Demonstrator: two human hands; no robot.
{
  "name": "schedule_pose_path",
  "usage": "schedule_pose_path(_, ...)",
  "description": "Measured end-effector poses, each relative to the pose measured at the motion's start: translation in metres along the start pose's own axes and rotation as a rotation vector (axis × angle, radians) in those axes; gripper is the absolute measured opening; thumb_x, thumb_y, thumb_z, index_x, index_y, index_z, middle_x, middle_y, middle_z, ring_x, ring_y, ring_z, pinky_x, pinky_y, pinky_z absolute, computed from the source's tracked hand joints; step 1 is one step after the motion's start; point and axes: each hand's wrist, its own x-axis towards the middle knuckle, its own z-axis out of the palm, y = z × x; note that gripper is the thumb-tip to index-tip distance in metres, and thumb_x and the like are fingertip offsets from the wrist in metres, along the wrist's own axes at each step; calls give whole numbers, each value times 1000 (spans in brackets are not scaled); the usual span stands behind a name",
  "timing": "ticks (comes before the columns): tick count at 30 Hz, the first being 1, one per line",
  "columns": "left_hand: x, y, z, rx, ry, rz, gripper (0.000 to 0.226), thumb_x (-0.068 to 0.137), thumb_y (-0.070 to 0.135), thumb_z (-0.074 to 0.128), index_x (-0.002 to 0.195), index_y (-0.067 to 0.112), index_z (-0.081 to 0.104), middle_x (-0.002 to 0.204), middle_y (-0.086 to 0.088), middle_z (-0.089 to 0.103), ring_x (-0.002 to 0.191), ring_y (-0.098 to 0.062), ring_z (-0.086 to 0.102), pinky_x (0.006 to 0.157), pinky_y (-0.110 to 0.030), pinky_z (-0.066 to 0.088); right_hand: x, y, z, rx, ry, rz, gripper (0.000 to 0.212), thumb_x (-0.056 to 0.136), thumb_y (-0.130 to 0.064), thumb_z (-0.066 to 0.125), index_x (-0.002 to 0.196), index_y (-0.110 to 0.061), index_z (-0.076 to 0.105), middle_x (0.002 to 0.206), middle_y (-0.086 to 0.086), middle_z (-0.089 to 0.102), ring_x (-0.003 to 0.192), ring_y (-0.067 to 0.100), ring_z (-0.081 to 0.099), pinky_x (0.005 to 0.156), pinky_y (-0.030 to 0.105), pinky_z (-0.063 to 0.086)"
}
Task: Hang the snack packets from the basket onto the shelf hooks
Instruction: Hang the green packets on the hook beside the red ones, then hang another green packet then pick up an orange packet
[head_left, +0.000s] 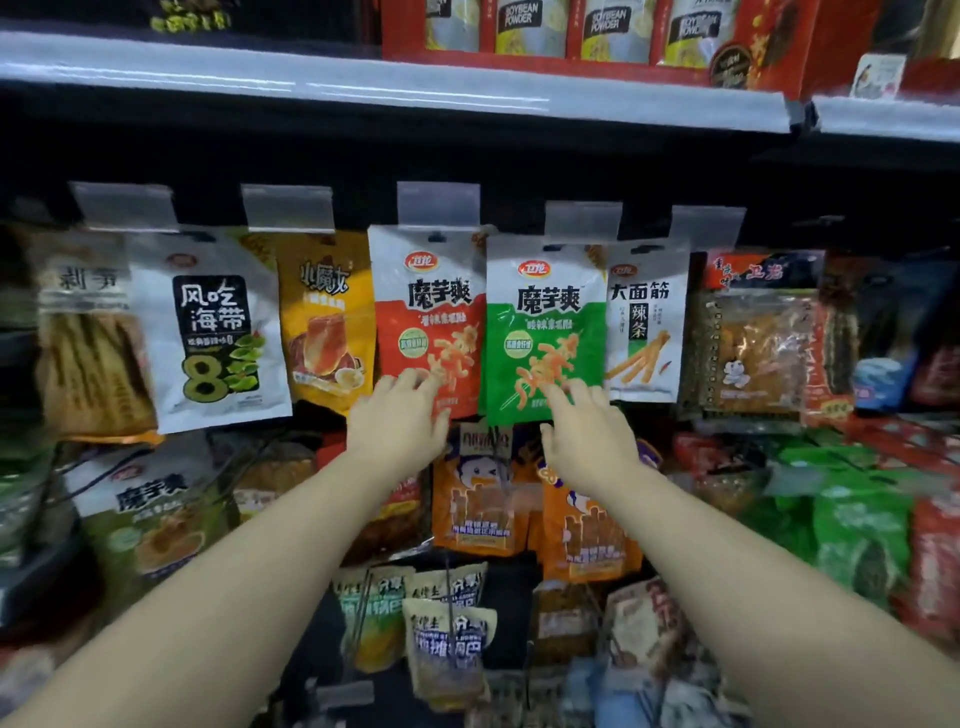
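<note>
1. Hands first: our left hand (397, 421) is spread, fingers loose, fingertips touching the lower edge of the red packet (427, 317); it pinches nothing.
2. Our right hand (589, 436) is also spread, fingertips against the bottom of the green packet (545, 322); nothing is gripped there either.
3. Done so far, as we judge it: the red and green packets both hang from their hooks under the clear label tags (438, 203), side by side, the green one overlapping the red one's right edge. Row looks filled: white seaweed packet (208, 332), yellow packet (327, 322) and white stick-snack packet (647, 322) hang alongside.
4. Current step reads as straightening or settling the two hung packets, not carrying a new one.
5. Basket: we cannot see one for certain. Loose packets lie low in the view, so we cannot tell how many remain.
6. Left to do, our guess: go back for the next packet and hang it if any are left. Lower rows (480, 499) are also stocked.
</note>
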Motion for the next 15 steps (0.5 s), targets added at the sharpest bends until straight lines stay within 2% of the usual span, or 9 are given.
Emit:
schedule_pose_path(9,-139,-86,32,-5,-273,56,43,95,44,40,133,24,49,128,-1,50,119,-25,46,83,-40,47,-120,-94,58,11,-221,94,43,97,-25,43,138,-17,34,132,8,44,123,31,38,94,42,38)
schedule_pose_path(15,-244,-133,99,-33,-679,56,41,95,37,42,133,22,46,132,-2,46,119,-26,45,82,-39,49,-202,-141,138,36,-487,60,41,95,-24,45,134,-16,37,130,9,45,121,32,40,93,43,40)
